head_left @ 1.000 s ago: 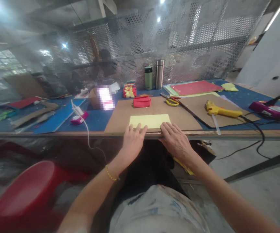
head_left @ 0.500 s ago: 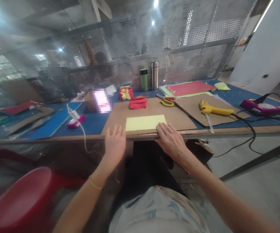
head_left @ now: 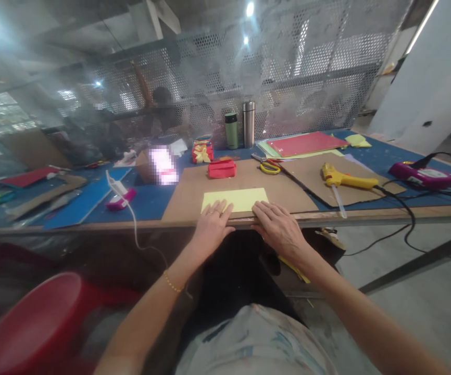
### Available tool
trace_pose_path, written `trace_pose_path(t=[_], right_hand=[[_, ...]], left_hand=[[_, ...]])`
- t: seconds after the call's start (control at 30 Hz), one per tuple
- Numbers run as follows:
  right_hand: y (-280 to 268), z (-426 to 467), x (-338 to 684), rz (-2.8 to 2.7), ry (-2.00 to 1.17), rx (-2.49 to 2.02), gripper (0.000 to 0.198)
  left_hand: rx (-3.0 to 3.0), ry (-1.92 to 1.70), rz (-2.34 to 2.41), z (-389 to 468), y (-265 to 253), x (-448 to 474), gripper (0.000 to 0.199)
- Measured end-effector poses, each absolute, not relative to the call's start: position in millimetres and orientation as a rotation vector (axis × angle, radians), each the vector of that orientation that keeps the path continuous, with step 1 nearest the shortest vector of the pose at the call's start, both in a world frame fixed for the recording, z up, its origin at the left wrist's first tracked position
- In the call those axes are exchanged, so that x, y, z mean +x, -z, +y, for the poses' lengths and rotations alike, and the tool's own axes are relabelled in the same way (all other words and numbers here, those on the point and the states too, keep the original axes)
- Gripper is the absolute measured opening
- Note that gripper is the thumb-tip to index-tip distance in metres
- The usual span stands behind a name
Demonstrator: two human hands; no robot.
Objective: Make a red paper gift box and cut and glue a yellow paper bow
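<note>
A yellow paper rectangle (head_left: 237, 199) lies on a brown cardboard sheet (head_left: 186, 183) at the table's front edge. My left hand (head_left: 213, 221) rests its outstretched fingers on the paper's lower left part. At the lower right corner, my right hand (head_left: 276, 223) lies with its fingers extended over the paper's edge. Neither hand is closed round anything. Just behind the paper sits a small folded red paper piece (head_left: 222, 169). Scissors with yellow handles (head_left: 269, 166) lie farther back to the right.
A yellow glue gun (head_left: 346, 178) lies on cardboard at right, its cord trailing over the table edge. Behind stand a green cup (head_left: 231, 130) and a steel flask (head_left: 249, 125). A lit phone (head_left: 163, 165) leans at left. A red stool (head_left: 34, 323) stands lower left.
My left hand has moved right, from beside the yellow paper onto its lower left part. My right hand has stayed almost in place at the paper's right corner.
</note>
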State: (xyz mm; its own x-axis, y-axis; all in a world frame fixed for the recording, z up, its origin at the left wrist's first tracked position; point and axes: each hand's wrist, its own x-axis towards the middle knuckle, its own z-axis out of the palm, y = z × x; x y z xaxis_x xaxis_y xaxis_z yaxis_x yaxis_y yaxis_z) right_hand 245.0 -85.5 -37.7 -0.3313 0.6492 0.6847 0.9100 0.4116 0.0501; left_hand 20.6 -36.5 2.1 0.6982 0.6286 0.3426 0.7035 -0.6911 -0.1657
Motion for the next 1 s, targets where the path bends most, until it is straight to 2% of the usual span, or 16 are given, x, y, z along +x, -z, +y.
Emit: trace_pose_path(t=[0.17,0.3,0.37,0.43,0.5,0.57,0.67,0.8,0.93,1.0], right_hand=[[32.5,-103.9,245.0,-2.029,0.693,-1.254,0.022],[13.2,-115.8,250.6,-1.911,0.711,-1.188,0.023],[1.1,-116.3,255.3,-1.719,0.664,-1.193,0.029],[-7.5,-112.7,258.5,-1.507,0.479,-1.19,0.048],[-9.8,-105.6,257.3,-1.402,0.137,-1.12,0.063],[-6.6,-96.6,249.8,-1.409,-0.298,-1.016,0.066],[0.6,-85.4,229.7,-1.381,-0.868,-0.879,0.062],[2.3,-83.3,209.1,-1.142,-1.141,-0.849,0.05],[3.6,-91.5,214.0,-1.038,-1.158,-1.014,0.045],[5.3,-93.7,224.7,-1.102,-1.142,-1.072,0.043]], left_hand=[[-2.505,0.543,-0.99,-54.6,1.6,19.4,0.03],[-2.589,0.701,-1.052,-56.6,-15.9,22.8,0.032],[-2.657,1.082,-1.176,-53.6,-24.7,21.8,0.027],[-2.651,1.685,-1.374,-51.9,-31.1,21.4,0.023],[-2.575,2.358,-1.536,-53.4,-34.5,24.6,0.03],[-2.454,2.945,-1.585,-57.5,-35.2,31.9,0.037],[-2.236,3.424,-1.596,-65.1,-31.9,45.8,0.042],[-2.078,3.62,-1.654,-72.9,-22.5,55.9,0.046],[-2.174,3.655,-1.609,-74.0,-17.3,50.7,0.046],[-2.371,3.553,-1.622,-68.8,-21.3,42.2,0.045]])
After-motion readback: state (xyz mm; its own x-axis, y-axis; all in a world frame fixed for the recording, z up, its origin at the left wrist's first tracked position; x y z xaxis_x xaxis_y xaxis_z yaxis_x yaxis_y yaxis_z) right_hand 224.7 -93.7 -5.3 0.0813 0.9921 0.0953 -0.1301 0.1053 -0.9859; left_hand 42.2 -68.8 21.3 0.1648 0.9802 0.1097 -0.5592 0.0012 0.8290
